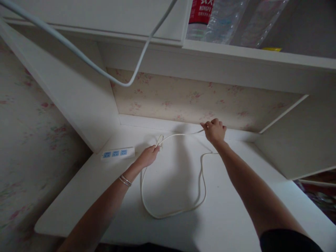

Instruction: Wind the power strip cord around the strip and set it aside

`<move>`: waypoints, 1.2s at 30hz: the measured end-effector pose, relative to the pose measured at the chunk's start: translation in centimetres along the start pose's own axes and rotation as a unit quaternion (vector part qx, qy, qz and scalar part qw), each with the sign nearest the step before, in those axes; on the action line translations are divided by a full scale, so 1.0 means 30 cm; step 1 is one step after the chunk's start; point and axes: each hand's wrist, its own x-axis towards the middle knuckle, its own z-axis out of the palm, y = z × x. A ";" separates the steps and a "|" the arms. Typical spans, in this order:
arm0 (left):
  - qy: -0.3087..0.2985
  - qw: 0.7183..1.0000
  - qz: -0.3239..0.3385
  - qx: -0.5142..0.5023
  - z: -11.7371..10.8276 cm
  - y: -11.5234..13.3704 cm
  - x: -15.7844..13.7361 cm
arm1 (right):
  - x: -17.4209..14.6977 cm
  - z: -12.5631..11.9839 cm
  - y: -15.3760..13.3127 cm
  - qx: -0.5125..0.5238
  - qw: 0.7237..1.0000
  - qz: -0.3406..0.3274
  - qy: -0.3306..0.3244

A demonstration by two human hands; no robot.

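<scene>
- Left hand: reaches in from the lower left, forearm slanting up and rightward, back of the hand upward. Fingers closed on the cord, a folded bight standing up past the fingertips. A small pale piece shows beside them, too small to identify.
- Two thin bangles round the left wrist.
- Right hand: farther forward, near the back edge of the tabletop. Forearm slants up and leftward; wrist bent, knuckles raised, fingers curled down and grasping the cord at the thumb side. Dark sleeve on the upper arm.
- Cord: one stretch spans the gap between the hands, bowed slightly; the rest lies on the tabletop in a wide loop towards the near side, its right part passing behind the right forearm.
- Strip: flat on the tabletop, left of the left hand, blue sockets up. Its link to the cord cannot be made out.
- Overhead: a thick cable hanging in a bend; bottles on a shelf.
</scene>
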 end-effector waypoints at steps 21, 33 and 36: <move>0.042 0.983 -0.081 -0.159 -0.005 -0.059 -0.026 | -0.149 0.232 -0.697 0.426 0.826 -0.246 -0.274; 0.104 0.985 -0.093 -0.100 -0.015 -0.075 0.013 | -0.070 0.085 -0.511 0.247 0.803 -0.321 -0.437; 0.104 0.986 -0.089 -0.094 -0.010 -0.057 0.023 | -0.080 0.035 -0.455 0.205 0.799 -0.318 -0.467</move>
